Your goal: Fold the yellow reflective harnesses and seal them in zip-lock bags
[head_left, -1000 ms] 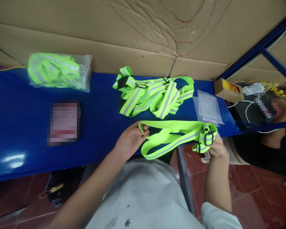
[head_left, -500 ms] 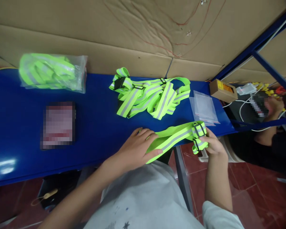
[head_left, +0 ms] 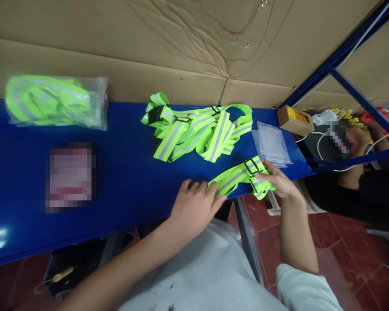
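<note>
A yellow-green reflective strap point(head_left: 233, 179) with a grey stripe lies folded between my hands at the table's front edge. My right hand point(head_left: 280, 180) grips its right end, thumb beside the black buckles point(head_left: 252, 166). My left hand point(head_left: 194, 205) is palm down, closed over the left end of the strap, which its fingers partly hide. Beyond them, a loose heap of similar reflective straps point(head_left: 194, 131) with black buckles lies on the blue table point(head_left: 126, 172).
At the back left sits a clear bag of reflective straps point(head_left: 52, 101). A blurred-out flat item point(head_left: 70, 177) lies in front of it. Clear zip bags point(head_left: 274, 142) and a small cardboard box point(head_left: 294, 120) are at right, near a blue frame bar. Another person's hand point(head_left: 359, 140) works beyond.
The strap has been drawn shorter and folded closer, with its buckled end shifted left and up. My left hand has slid toward the right hand. The whole view has shifted slightly.
</note>
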Demonstrator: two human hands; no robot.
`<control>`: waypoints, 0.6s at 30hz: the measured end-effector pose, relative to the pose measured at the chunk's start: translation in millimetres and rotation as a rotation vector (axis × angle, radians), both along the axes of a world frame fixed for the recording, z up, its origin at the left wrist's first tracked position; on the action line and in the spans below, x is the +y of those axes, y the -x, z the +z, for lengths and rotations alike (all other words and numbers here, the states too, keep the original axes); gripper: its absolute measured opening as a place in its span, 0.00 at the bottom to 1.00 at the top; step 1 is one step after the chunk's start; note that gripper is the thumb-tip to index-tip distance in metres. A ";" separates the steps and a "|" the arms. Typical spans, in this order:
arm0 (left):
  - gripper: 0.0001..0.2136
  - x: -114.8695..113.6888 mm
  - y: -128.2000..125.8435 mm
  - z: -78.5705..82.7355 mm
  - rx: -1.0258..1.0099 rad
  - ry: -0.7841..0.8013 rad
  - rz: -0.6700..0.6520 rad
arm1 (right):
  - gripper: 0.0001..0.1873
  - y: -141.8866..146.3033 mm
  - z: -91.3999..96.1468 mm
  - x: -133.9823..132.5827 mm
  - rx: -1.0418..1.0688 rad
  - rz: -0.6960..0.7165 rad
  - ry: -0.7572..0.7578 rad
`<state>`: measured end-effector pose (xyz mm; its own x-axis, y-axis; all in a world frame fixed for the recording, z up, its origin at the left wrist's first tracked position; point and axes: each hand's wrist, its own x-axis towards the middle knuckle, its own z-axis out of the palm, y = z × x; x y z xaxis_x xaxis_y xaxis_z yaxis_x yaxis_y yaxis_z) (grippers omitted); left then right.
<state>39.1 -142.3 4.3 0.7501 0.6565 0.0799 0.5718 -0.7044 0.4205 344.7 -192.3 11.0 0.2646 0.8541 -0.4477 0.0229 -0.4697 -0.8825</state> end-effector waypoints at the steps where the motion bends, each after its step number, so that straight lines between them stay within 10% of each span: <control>1: 0.23 -1.7 -5.9 2.4 -0.027 0.011 0.062 | 0.33 1.2 1.1 0.3 -0.001 0.015 0.003; 11: 0.32 -12.0 -21.6 -43.7 -0.022 -0.076 -0.073 | 0.36 -5.2 1.3 -1.5 -0.009 0.041 0.048; 18: 0.29 -16.8 -17.6 -37.8 0.099 -0.024 -0.059 | 0.34 6.9 -3.8 0.5 -0.183 -0.032 0.031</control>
